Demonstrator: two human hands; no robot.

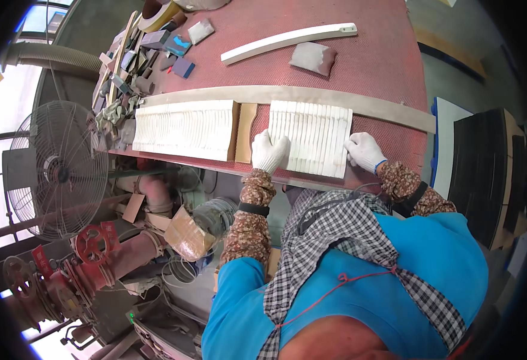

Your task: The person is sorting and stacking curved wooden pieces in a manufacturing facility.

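On the red table lies a row of white curved strips (310, 138), packed side by side. My left hand (269, 151), in a white glove, is closed against the row's left edge near the table front. At the right edge, my right hand (364, 151), also gloved, has its fingers curled onto the outermost strip. The fingertips of both hands are partly hidden. A second, longer row of white strips (185, 129) sits to the left. Between the rows are a brown piece (246, 132) with a wavy edge and a strip of bare table.
Behind the rows runs a long pale bar (287, 95). Farther back lie a curved white piece (287, 43) and a sanding pad (313, 58). Assorted blocks (155, 41) crowd the table's left end. A large fan (59, 165) stands left, above red pipes (119, 258).
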